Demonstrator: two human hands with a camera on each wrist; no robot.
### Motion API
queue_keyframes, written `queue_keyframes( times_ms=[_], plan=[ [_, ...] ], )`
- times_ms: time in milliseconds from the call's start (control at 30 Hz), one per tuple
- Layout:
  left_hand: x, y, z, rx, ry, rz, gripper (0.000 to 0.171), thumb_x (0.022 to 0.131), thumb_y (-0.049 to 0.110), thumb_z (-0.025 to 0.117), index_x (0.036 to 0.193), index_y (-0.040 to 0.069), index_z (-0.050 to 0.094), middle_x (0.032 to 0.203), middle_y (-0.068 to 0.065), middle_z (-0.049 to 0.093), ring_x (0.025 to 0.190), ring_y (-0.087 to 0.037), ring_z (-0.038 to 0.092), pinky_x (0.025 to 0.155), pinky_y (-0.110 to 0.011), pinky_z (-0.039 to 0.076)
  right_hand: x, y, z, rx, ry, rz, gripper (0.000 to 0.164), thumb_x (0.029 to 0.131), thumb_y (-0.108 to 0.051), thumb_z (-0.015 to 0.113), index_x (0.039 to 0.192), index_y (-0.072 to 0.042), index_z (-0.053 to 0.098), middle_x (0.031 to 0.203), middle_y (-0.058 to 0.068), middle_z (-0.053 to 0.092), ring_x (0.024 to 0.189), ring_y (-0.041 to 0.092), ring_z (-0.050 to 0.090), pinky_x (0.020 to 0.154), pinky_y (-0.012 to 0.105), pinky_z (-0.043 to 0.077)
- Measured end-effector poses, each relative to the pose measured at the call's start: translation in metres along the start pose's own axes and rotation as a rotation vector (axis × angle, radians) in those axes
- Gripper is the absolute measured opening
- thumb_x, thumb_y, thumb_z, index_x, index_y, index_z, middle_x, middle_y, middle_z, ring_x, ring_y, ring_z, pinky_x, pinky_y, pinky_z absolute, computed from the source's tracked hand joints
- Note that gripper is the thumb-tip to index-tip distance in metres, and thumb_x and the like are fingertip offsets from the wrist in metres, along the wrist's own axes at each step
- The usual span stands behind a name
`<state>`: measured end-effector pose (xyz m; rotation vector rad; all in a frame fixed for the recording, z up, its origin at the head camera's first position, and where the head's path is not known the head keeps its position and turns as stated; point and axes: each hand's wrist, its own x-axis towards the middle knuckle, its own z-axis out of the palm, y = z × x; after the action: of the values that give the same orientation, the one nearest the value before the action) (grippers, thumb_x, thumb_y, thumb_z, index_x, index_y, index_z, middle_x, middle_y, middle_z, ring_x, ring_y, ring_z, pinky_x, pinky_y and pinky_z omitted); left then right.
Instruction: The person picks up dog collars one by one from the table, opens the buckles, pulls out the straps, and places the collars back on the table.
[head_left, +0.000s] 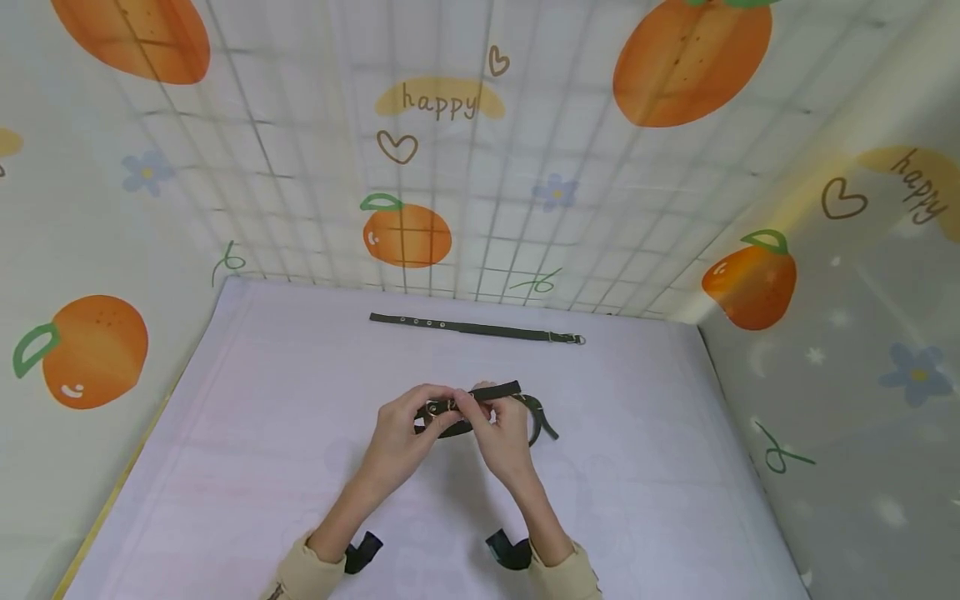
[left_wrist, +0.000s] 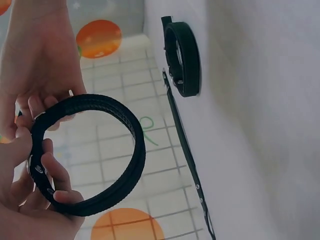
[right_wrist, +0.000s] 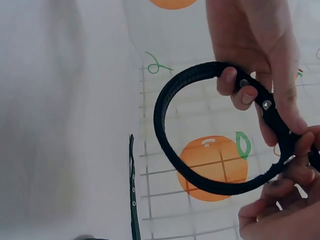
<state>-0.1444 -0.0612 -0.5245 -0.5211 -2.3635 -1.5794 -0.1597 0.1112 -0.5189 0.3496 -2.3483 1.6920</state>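
Left hand (head_left: 393,429): thumb and fingers are curled round the black band (left_wrist: 139,145) and pinch it by its eyelets (right_wrist: 267,105).
Right hand (head_left: 506,433): it pinches the same band — the fingers of both hands almost meet.
Black band: it is between the two hands, bent into a loop, lifted above the table (head_left: 225,467).
Free end (head_left: 498,391): its long axis runs left to right, slightly tilted, with the tip pointing past the right hand, which is nearer; the eyelets lie nearer the left.
Coiled band (left_wrist: 191,60): on the table, near the right hand, to its right.
Flat strap (head_left: 487,330): well apart, beyond both hands, roughly left to right.
Wrist views: they show the loop's round hollow — the head view hides most of it.
Head view: it shows the free end clearly; how this is fastened, I cannot tell.
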Motion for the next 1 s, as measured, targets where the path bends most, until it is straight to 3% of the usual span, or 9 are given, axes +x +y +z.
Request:
queue_keyframes(
  times_ms=[300, 567, 700, 833, 1000],
  plan=[
    [-0.0015, 0.0022, 0.0050, 0.006, 0.025, 0.046, 0.029, 0.097, 0.021, 0.082, 0.125, 0.017, 0.075, 0.115, -0.001, 0.079, 0.084, -0.003, 0.063, 0.067, -0.022, 0.057, -0.0023, -0.0010, -0.0013, 0.062, -0.007, 0.068, 0.032, 0.108, -0.024, 0.067, 0.076, -0.016, 0.071, 0.072, 0.000, 0.059, 0.077, 0.009, 0.051, 0.077, 0.026, 0.040],
    [-0.0016, 0.0034, 0.0080, 0.019, 0.022, 0.033, 0.030, 0.098, 0.022, 0.081, 0.126, 0.016, 0.075, 0.115, -0.001, 0.078, 0.085, -0.004, 0.063, 0.066, -0.023, 0.057, -0.0025, -0.0018, -0.0033, 0.067, -0.013, 0.071, 0.033, 0.108, -0.023, 0.066, 0.076, -0.015, 0.073, 0.073, -0.002, 0.059, 0.079, 0.009, 0.051, 0.079, 0.026, 0.041],
    [-0.0018, 0.0033, 0.0083, 0.011, 0.023, 0.022, 0.027, 0.098, 0.023, 0.081, 0.124, 0.016, 0.076, 0.112, -0.001, 0.078, 0.085, -0.004, 0.063, 0.067, -0.025, 0.058, -0.0031, -0.0027, -0.0037, 0.089, -0.021, 0.088, 0.034, 0.108, -0.024, 0.065, 0.077, -0.014, 0.074, 0.074, 0.007, 0.060, 0.079, 0.010, 0.051, 0.081, 0.027, 0.041],
    [-0.0020, 0.0032, 0.0086, 0.002, 0.023, 0.013, 0.026, 0.098, 0.024, 0.080, 0.123, 0.016, 0.076, 0.112, -0.001, 0.079, 0.084, -0.003, 0.063, 0.068, -0.022, 0.057, -0.0040, -0.0028, -0.0040, 0.099, -0.025, 0.099, 0.036, 0.109, -0.025, 0.064, 0.077, -0.013, 0.075, 0.073, 0.005, 0.055, 0.077, 0.010, 0.047, 0.077, 0.027, 0.039],
    [-0.0030, 0.0034, 0.0085, -0.004, 0.037, 0.021, 0.024, 0.098, 0.021, 0.081, 0.121, 0.016, 0.076, 0.110, 0.000, 0.079, 0.083, -0.002, 0.063, 0.068, -0.020, 0.056, -0.0047, -0.0026, -0.0039, 0.155, -0.032, 0.126, 0.052, 0.110, -0.025, 0.061, 0.067, 0.003, 0.054, 0.071, -0.002, 0.046, 0.066, 0.007, 0.040, 0.065, 0.024, 0.034]
  ],
)
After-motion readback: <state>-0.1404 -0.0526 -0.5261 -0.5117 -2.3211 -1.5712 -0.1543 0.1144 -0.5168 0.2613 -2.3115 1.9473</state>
